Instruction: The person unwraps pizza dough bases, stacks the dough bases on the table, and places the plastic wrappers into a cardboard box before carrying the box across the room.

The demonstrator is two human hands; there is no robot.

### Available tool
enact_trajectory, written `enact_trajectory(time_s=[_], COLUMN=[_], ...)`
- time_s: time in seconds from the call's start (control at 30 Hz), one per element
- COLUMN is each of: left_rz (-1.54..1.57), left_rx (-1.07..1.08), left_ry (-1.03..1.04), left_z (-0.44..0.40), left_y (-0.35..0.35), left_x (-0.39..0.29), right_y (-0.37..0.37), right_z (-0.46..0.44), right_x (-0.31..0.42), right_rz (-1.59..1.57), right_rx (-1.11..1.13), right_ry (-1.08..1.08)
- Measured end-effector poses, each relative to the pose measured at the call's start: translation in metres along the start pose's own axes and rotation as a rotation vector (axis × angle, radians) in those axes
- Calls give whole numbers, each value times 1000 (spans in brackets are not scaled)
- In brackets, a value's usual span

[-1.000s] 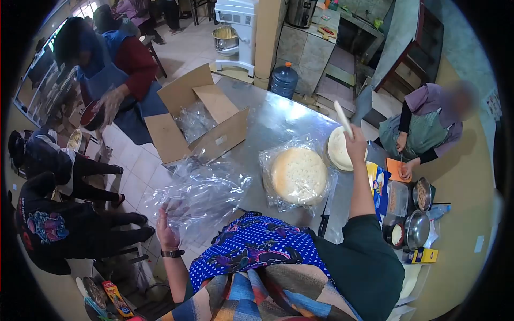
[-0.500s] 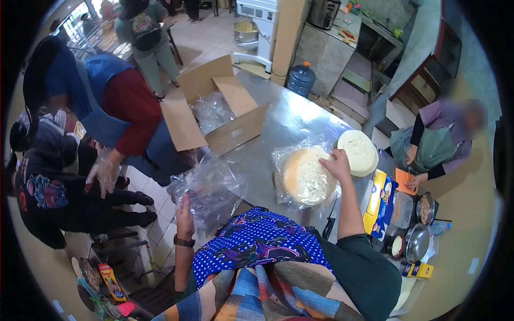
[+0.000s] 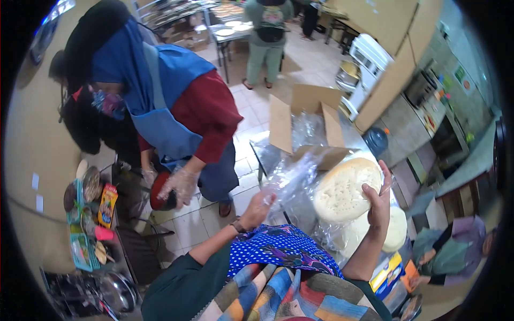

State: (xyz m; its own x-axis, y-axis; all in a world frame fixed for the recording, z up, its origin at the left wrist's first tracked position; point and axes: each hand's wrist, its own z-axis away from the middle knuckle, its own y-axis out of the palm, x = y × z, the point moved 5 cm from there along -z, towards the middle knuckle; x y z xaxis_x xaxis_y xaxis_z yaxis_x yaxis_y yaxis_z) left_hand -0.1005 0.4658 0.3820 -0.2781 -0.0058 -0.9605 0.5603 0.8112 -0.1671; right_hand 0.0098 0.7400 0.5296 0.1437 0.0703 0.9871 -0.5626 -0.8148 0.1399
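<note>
My left hand (image 3: 257, 212) is closed on the edge of a clear plastic bag (image 3: 293, 174), which spreads up and to the right. My right hand (image 3: 379, 200) grips a round, flat bread base (image 3: 345, 193) by its right edge, thumb on the dimpled face. The base is raised and tilted beside the bag; whether they touch I cannot tell. Below it, another pale round bread base (image 3: 354, 235) lies partly hidden on clear plastic. Further right rests one more pale round base (image 3: 396, 230).
An open cardboard box (image 3: 333, 157) with clear plastic inside stands at the back of the metal table. To the left, a co-worker in plastic gloves (image 3: 182, 184) holds a dark red item (image 3: 160, 191). Another person (image 3: 455, 251) works at right, near yellow-and-blue packs (image 3: 386, 273).
My right hand has picked the top bread base up off the one beneath and tilted it. My left hand, still holding the bag, is nearer to it. The view has turned left.
</note>
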Motion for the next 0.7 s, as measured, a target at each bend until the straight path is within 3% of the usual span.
enact_trajectory(time_s=[0.13, 0.2, 0.27, 0.33, 0.37, 0.47, 0.5, 0.53, 0.57, 0.6, 0.7], left_rz=[95, 116, 177, 881, 977, 1171, 1360, 1593, 1553, 1512, 1311], left_rx=[26, 140, 125, -20, -90, -268, -161, 21, -37, -95, -249], left_ry=[163, 231, 137, -266, -350, -432, -389, -178, -205, -231, -250], left_z=[-1, 0, 11, 22, 28, 28, 29, 29, 33, 36, 49], left_y=[3, 2, -4, -8, -11, -27, -29, -33, -37, -41, -54], left_x=[-22, -31, -12, 26, 41, 39, 47, 38, 45, 48, 54], right_y=[67, 95, 110, 128, 135, 157, 163, 168, 170, 173, 185], right_z=[-4, -2, -8, -21, -23, -17, -15, -13, -11, -6, 17], right_x=[-34, -46, -60, -82, -85, -92, -93, -95, -101, -99, -78], right_rz=[-347, -479, -627, -835, -837, -904, -925, -945, -988, -985, -332], right_rx=[138, 120, 240, 251, 238, 222, 257, 293, 348, 355, 545], right_ry=[187, 262, 389, 568, 570, 673, 685, 698, 731, 738, 214])
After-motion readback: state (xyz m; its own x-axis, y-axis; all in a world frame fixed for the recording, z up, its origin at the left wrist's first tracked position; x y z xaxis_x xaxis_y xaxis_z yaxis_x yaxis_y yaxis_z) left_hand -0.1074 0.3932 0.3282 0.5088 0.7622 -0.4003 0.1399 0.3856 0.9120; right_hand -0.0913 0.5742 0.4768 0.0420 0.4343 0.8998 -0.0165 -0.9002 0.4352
